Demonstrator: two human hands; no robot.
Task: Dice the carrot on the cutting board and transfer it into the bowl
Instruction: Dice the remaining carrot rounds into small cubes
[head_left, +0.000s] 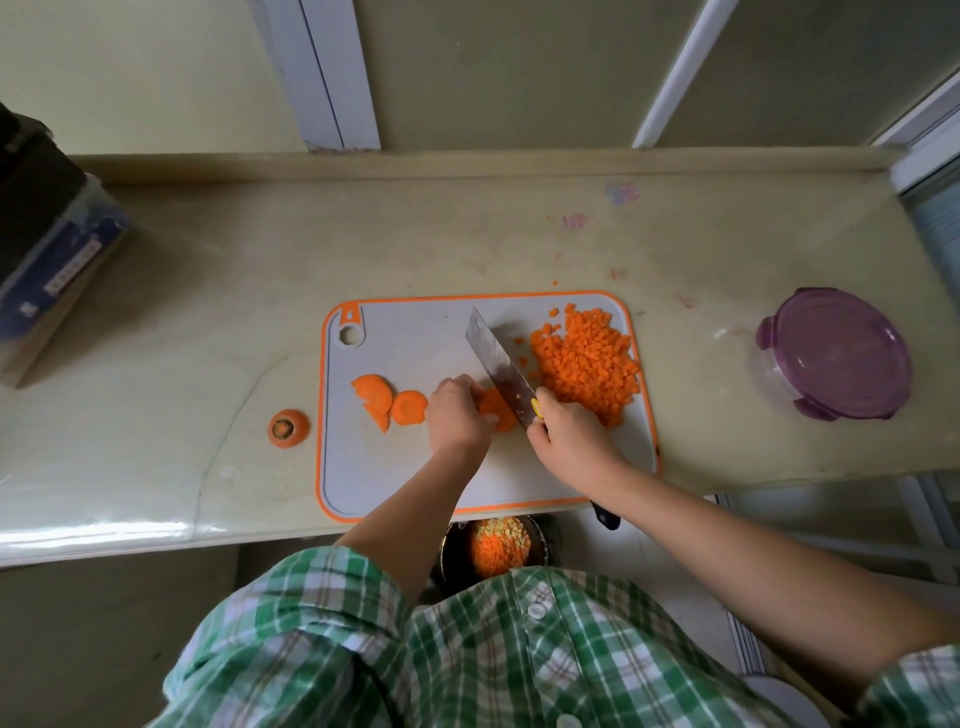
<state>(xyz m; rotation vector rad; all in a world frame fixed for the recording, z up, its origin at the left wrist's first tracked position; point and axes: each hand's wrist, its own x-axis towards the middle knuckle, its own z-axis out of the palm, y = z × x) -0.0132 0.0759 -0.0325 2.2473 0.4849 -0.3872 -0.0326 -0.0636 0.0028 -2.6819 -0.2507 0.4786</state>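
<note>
The left hand (457, 415) pins a flat, round carrot slice (498, 413) at the middle of the cutting board (405, 467) on the worktop, its grip curled over the slice. The right hand (571, 441) has its grip wrapped round the knife (496, 364). The blade's long axis runs from near right to far left, with the tip pointing away. Bright orange dice (587, 364) are heaped on the right, and more orange rounds (389, 402) lie on the left.

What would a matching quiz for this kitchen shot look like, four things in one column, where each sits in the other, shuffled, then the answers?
1. diced carrot pile
2. carrot top
3. loose carrot slices
4. purple-lidded container

A. on the counter, left of the cutting board
B. on the board's right side
C. on the counter, right of the board
D. on the board, left of the left hand

Pairs: 1-B, 2-A, 3-D, 4-C
</note>
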